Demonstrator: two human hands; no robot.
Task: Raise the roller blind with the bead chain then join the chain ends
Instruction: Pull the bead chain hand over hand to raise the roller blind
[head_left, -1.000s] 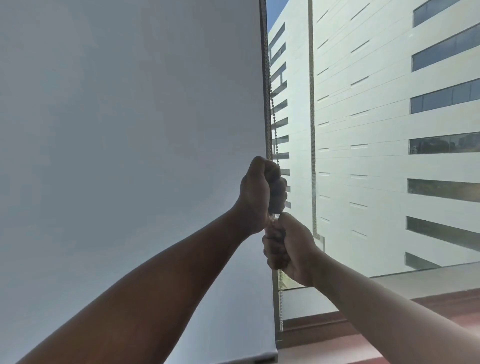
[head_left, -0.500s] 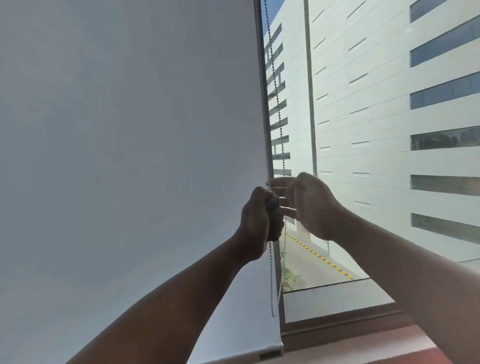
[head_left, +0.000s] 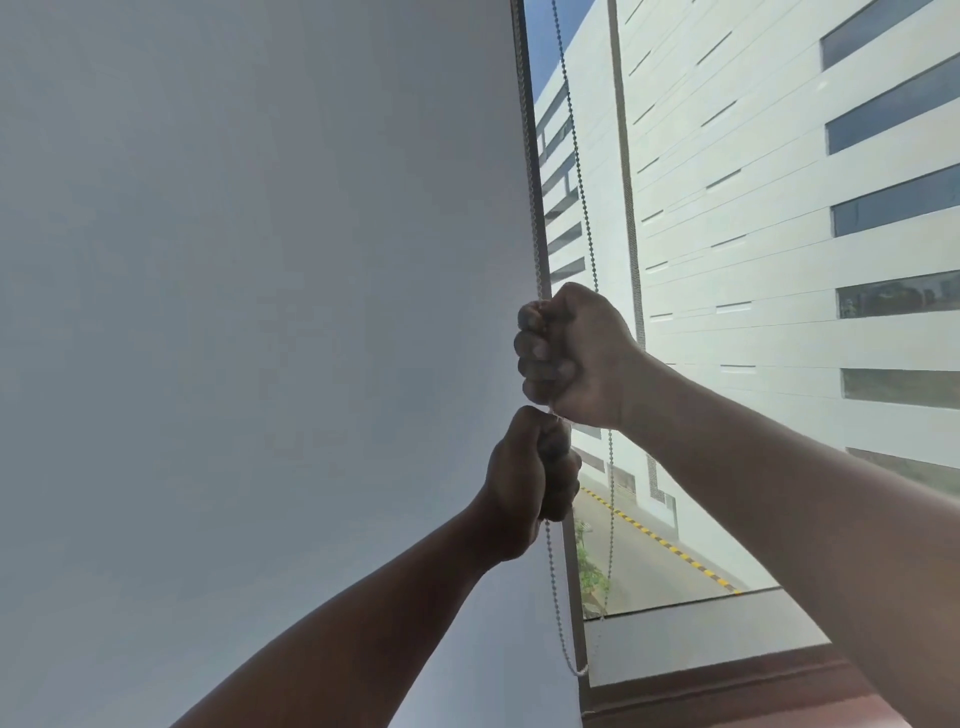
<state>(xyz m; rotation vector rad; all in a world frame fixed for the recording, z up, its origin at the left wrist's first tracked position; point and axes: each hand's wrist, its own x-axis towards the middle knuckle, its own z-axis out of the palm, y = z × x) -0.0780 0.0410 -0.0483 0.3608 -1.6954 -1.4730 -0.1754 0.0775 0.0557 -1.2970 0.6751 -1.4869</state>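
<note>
While the right hand (head_left: 576, 353) fists the thin metal bead chain (head_left: 581, 187) beside the pale grey roller blind (head_left: 260, 312), the left hand (head_left: 530, 473) (fingers likewise closed) grips it just below.

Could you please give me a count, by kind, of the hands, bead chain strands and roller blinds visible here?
Hands: 2, left hand and right hand
Bead chain strands: 2, near strand and far strand
Roller blind: 1
Total: 5

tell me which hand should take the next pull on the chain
Probably the right hand. It is fisted on the bead chain directly above the left hand, so it has more downward travel; the left sits lower and would need to reach up first.
</note>
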